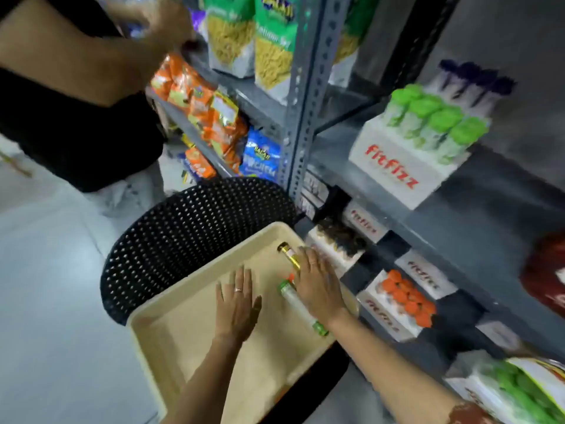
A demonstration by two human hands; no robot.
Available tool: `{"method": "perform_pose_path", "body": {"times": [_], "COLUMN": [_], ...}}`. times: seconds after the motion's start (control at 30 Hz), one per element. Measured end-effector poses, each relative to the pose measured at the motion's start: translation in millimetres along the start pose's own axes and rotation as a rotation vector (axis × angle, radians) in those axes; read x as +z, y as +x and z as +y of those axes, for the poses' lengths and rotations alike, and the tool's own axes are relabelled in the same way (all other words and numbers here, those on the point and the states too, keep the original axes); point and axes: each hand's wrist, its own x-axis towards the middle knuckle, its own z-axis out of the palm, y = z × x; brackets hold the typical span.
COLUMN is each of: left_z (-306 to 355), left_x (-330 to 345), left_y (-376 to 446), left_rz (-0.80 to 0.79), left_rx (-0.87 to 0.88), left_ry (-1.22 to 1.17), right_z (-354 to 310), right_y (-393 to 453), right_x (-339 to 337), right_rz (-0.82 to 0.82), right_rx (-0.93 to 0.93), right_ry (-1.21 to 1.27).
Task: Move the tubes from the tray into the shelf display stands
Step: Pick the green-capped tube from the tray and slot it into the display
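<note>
Tray [171, 341]: beige, nearest, resting on a black perforated chair [189, 228]; mostly bare.
Shelf [458, 215]: on the right, with white display stands [394, 166] holding green-capped and orange-capped tubes.
Right hand [318, 286]: flat over the tray's far right corner, fingers [308, 258] spread and gripping nothing.
Left hand [237, 304]: flat, open, empty, at mid-tray.
Green-capped tube [301, 307]: lying just left of the right hand, partly beneath it, long axis near-to-far.
Gold-capped tube [289, 255]: farther off, by the right fingertips.
Nearer hand: the right, likely the one to pick up.
</note>
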Motion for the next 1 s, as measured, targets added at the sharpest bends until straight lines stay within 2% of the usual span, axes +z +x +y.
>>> {"method": "perform_pose_path", "body": {"times": [0.03,0.17,0.33,0.57,0.73,0.87,1.0], "left_z": [-5,-16,-22,-21,-20,-18,-7], "left_x": [11,43,62,66,62,56,43], "left_y": [1,-8,-9,-7,-7,-7,-9], "left_rz": [0.018,-0.236,-0.375,-0.416,-0.431,-0.460,-0.430], "left_rx": [-0.026,-0.091,-0.101,-0.126,-0.124,-0.123,-0.083], "left_ry": [0.001,-0.016,-0.050,-0.067,-0.082,-0.064,-0.025], "right_z": [-4,-18,-31,-47,-51,-46,-20], "right_y": [3,4,7,19,10,6,11], "right_x": [10,42,73,60,62,22,-10], "right_rz": [-0.051,-0.143,-0.272,-0.513,-0.411,-0.388,-0.366], "right_rx": [-0.007,-0.033,-0.081,-0.079,-0.077,-0.091,-0.012], "right_ry": [0.026,-0.001,-0.096,-0.245,-0.193,-0.194,0.081]}}
